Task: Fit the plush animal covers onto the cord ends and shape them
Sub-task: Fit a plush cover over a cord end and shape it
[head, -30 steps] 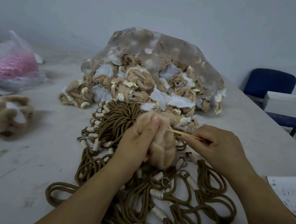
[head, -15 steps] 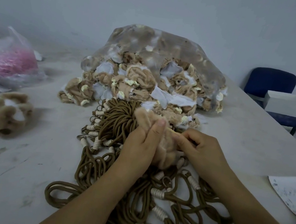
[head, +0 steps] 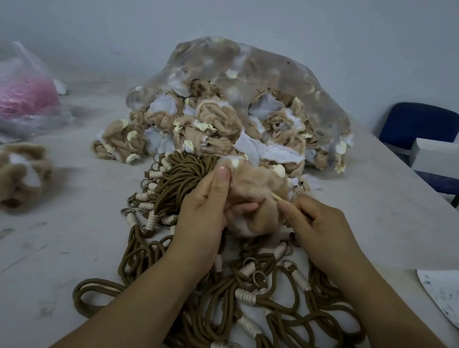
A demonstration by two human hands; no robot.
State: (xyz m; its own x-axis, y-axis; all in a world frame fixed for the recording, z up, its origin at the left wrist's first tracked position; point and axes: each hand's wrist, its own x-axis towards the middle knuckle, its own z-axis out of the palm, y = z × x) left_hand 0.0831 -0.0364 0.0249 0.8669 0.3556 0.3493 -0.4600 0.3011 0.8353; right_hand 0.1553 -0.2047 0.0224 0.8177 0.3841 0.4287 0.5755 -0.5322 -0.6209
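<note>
— Two hands on one plush cover (head: 253,185), held up over the cord pile (head: 249,299) mid-table (head: 35,265). Grip?
— The left hand (head: 202,214) wraps the cover, thumb on top, fingers curled underneath. The right hand (head: 317,232) pinches a thin wooden stick (head: 277,198), tip at the fabric.
— Is the cord end inside?
— Can't tell, plush and palm hide it.
— Step?
— Probably poking the cover into shape. To do it well, squeeze firmly with the left so the cover can't twist. Short, gentle pushes with the stick, never through the fabric. Turn the cover, not the stick.
— Rest?
— Bag of covers (head: 239,111) behind, plush animal (head: 9,174) far left.
</note>
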